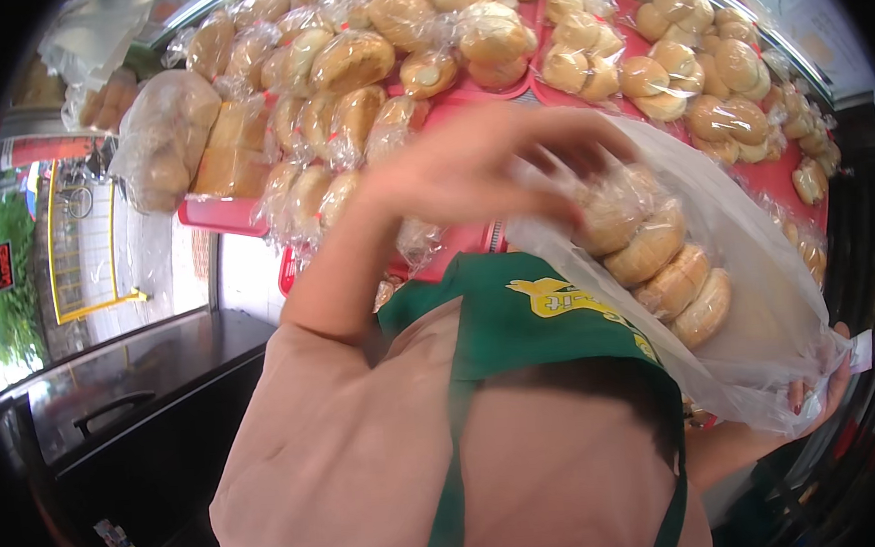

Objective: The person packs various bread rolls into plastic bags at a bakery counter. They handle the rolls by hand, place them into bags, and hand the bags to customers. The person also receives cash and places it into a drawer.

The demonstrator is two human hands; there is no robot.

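Note:
A large clear plastic bag (780,303) spreads across the right side in front of me. Inside or behind its film, I cannot tell which, lies a wrapped pack of bread rolls (673,274). My left hand (511,164) is blurred by motion above the top end of that pack. Its fingers curve toward the pack, but whether they grip anything is smeared. At the far right, my right hand (830,385) grips the lower edge of the plastic bag, its fingers partly showing through the film. A small white slip (860,351) sticks out beside that hand.
Red trays (468,121) ahead hold many wrapped rolls (354,60). A bagged square loaf (233,151) stands at the left end, beside a bag of round buns (164,140). A dark counter with a handle (115,409) lies at lower left. My green apron (560,316) hangs close below.

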